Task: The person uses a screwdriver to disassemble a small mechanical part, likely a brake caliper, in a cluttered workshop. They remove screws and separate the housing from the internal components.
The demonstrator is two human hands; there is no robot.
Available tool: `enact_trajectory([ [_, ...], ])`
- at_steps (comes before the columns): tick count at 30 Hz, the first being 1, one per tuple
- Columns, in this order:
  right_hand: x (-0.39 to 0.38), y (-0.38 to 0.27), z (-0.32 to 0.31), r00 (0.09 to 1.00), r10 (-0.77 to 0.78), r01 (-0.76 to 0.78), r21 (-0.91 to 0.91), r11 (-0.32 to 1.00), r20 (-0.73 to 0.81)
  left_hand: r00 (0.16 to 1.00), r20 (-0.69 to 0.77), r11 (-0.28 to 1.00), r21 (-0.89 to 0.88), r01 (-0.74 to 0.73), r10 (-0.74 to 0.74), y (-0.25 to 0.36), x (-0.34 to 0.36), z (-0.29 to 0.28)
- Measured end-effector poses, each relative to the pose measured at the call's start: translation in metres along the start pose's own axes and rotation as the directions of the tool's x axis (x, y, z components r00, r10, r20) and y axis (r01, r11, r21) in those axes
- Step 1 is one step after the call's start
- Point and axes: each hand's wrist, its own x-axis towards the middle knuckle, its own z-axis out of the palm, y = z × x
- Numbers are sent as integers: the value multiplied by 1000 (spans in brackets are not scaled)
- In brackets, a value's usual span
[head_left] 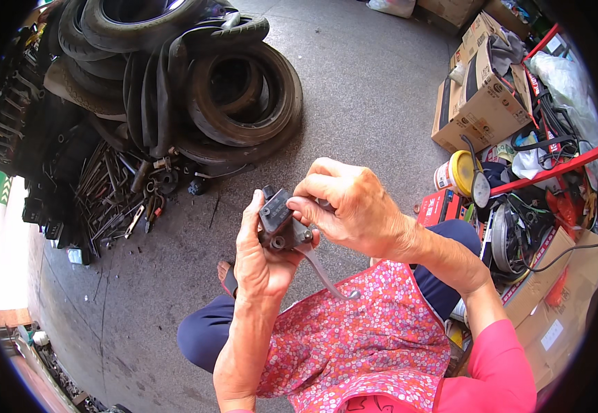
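Note:
A black motorcycle brake master cylinder (276, 215) with a grey metal lever (328, 277) is held up above my lap. My left hand (261, 265) is closed around its underside, the thumb pressed along its left edge. The lever slants down to the right and ends in a rounded knob over my flowered apron (368, 323). My right hand (350, 206) pinches with thumb and forefinger at the upper right edge of the cylinder. Whatever lies between those fingertips is mostly hidden. A round bolt hole shows on the body, facing me.
Old tyres (244, 96) are piled at the far left, beside a heap of hand tools (120, 186) on the floor. To the right stand a cardboard box (485, 103), a yellow-rimmed bucket (463, 172), a red box (441, 208) and a red-framed rack (550, 172) crowded with parts.

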Motion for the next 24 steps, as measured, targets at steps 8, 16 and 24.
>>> enact_trajectory([
  [8,-5,-3,8,1000,5,-6,-72,997,-12,998,-56,1000,21,-1,2,-3,4,-1],
  [16,-3,-1,6,990,-140,143,-116,983,34,999,-35,1000,-16,21,-22,-2,3,0],
  [24,1,-8,2,992,-122,120,-58,991,-32,1000,-11,999,35,16,-16,-4,4,-7],
])
